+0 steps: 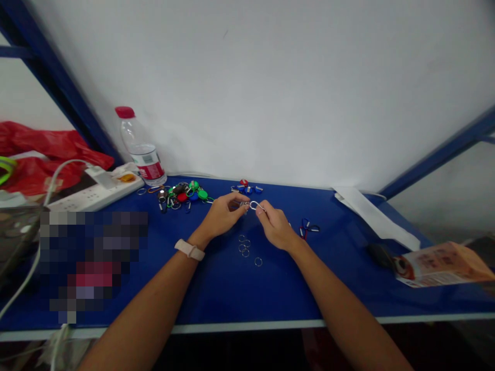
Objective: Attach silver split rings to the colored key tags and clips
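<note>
Metal loop, silvery and slim, sits at the centre of the frame in the head view, between the two hands and level with their fingertips. Its long axis runs across the frame, dipping slightly toward the right, with the rounded end facing the left hand and the other end running into the fingers of the right hand. Both hands are narrowed to a pinch: the right grips the loop, while the left closes on a small metal piece just beside the rounded end. Whether loop and piece are linked or merely touching, I cannot tell; that small meeting point seems the relation that counts. The right hand has the loop itself; the left is nearest its rounded end.

Below the hands, at the lower centre of the frame, thin rings lie on the blue surface, one apart from the rest. Left of the left hand is a colourful pile of clips and discs; a smaller blue and red cluster lies just above the fingertips, and dark clips right of the right hand.
</note>
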Available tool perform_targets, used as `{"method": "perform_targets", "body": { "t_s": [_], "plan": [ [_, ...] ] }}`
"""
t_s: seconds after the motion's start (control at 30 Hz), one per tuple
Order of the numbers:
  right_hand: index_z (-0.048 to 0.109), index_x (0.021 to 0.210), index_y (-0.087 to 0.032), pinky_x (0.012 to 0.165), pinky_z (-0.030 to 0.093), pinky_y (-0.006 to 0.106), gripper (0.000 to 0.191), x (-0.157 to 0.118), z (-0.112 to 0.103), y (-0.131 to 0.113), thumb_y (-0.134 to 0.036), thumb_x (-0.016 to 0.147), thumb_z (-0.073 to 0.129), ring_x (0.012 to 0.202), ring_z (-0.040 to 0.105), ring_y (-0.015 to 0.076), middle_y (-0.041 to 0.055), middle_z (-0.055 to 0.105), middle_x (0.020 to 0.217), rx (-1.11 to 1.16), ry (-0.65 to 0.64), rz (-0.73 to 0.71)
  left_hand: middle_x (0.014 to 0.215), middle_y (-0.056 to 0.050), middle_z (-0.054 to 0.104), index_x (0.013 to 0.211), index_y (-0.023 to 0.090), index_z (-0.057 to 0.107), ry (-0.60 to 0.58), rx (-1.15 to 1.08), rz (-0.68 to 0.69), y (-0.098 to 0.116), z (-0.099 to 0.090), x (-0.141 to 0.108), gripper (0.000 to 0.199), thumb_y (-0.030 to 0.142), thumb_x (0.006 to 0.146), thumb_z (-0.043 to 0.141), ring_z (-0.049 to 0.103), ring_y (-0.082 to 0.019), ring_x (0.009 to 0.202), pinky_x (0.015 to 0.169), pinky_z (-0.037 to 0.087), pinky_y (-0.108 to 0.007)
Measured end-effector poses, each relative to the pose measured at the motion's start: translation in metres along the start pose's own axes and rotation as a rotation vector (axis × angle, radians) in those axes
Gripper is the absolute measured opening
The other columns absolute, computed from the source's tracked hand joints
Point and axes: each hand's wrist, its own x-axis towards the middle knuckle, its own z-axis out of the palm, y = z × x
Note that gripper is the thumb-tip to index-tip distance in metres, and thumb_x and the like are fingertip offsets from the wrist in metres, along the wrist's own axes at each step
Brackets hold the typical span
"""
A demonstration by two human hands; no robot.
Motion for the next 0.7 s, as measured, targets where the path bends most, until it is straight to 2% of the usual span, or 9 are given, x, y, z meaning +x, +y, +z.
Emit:
{"method": "perform_targets", "body": {
  "t_s": [0.23, 0.5, 0.7],
  "plan": [
    [0.046, 0.083, -0.023, 0.062, 0.028, 0.027, 0.03, -0.0002, -0.0003, 0.0002, -0.039, 0.105, 0.034, 0.059, 0.047, 0.0145, -0.0037, 0.049, 0.065, -0.024, -0.006, -0.016, 0.112, -0.01, 0.076, 0.107, 0.018, 0.073, 0.119, 0.095, 0.052, 0.0043, -0.0022, -0.001, 0.021, 0.023, 0.086, 0.071, 0.072, -0.019, 0.094, 0.09, 0.059, -0.04],
    [0.044, 0.077, -0.023, 0.059, 0.026, 0.027, 0.031, 0.002, 0.003, 0.0034, -0.038, 0.104, 0.037, 0.056, 0.042, 0.0133, -0.0039, 0.046, 0.062, -0.028, 0.019, -0.064, 0.107, -0.009, 0.075, 0.107, 0.019, 0.073, 0.196, 0.295, 0.274, 0.0005, -0.005, 0.0, 0.023, 0.014, 0.085, 0.07, 0.071, -0.019, 0.093, 0.084, 0.06, -0.036],
    [0.044, 0.077, -0.023, 0.059, 0.026, 0.027, 0.031, 0.002, 0.0035, 0.0022, -0.038, 0.103, 0.037, 0.056, 0.043, 0.0135, -0.004, 0.045, 0.061, -0.022, 0.021, -0.072, 0.105, -0.008, 0.076, 0.107, 0.019, 0.074, 0.24, 0.323, 0.266, 0.0028, -0.0033, 0.0001, 0.025, 0.01, 0.084, 0.07, 0.07, -0.019, 0.09, 0.084, 0.058, -0.036]
  ]
}}
